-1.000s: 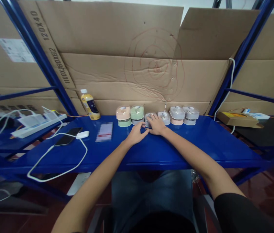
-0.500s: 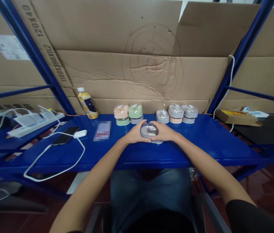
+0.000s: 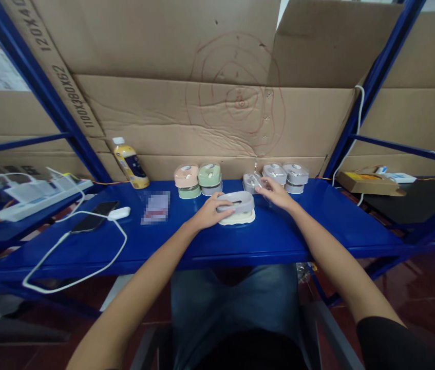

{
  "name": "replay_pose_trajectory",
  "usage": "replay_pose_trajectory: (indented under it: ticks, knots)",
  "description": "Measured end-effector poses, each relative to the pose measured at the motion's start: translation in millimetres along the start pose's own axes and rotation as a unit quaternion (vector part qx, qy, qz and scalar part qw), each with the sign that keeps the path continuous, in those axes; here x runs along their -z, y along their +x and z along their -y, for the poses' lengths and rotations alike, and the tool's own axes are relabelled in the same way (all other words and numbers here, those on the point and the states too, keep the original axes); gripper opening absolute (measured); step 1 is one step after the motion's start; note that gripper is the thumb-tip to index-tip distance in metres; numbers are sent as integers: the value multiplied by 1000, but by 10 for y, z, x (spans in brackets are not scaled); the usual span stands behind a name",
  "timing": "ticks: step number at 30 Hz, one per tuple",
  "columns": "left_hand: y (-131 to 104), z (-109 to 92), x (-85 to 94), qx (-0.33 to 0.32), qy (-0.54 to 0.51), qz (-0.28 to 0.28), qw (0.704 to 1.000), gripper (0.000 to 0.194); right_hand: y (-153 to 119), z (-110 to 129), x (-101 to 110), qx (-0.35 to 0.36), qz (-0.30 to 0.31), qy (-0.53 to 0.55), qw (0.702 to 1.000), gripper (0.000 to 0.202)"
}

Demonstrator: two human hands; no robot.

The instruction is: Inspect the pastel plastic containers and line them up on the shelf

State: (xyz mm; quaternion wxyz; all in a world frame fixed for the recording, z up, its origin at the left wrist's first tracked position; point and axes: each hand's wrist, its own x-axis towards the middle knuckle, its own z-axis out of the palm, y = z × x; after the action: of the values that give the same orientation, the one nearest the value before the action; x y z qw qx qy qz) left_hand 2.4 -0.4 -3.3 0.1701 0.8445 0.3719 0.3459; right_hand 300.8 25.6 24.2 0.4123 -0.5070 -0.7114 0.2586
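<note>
In the middle of the blue table, a rounded grey box (image 3: pixel 245 201) with a dark opening in its top sits over a cream piece with a wavy edge (image 3: pixel 237 220). My left hand (image 3: pixel 214 210) grips the box at its left side, thumb in front and fingers behind. To the right and farther back, my right hand (image 3: pixel 277 194) pinches a clear plastic cover (image 3: pixel 259 182). That cover is partly hidden by the fingers and overlaps a small grey lidded box (image 3: pixel 248 183) behind it.
Stacked lidded boxes stand along the cardboard wall: peach (image 3: pixel 186 176) and green (image 3: pixel 209 174) at left, grey (image 3: pixel 296 174) at right. Farther left are a yellow drink bottle (image 3: pixel 131 164), a blurred card (image 3: pixel 156 207), a phone (image 3: pixel 94 217), a white cable (image 3: pixel 124 241) and a power strip (image 3: pixel 43 199).
Both hands were together around the grey box. My right hand has moved right and back with the clear cover, leaving the box's top uncovered. My left hand stays on the box.
</note>
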Motion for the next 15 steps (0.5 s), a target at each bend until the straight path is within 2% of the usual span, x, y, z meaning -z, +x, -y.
replay_pose_trajectory:
  ticks: [4,6,8,10,13,15]
  knots:
    - [53,79,93,55,-4,-122,991,47,-6,18,-29,2,-5,-1,1000,68]
    - [63,97,145,79,5,-152,985,47,-8,17,-25,-7,0,19,1000,67]
    - [52,85,173,71,11,-135,988,47,-9,9,-16,-12,4,35,999,66]
    - [27,47,167,35,6,-77,996,45,-14,1,-10,3,1,31,1000,68]
    - [-7,-18,106,-19,-6,12,1000,43,-39,11,-29,89,21,13,996,73]
    - [-16,-35,50,-22,-7,30,999,55,-67,42,-73,153,61,2,986,78]
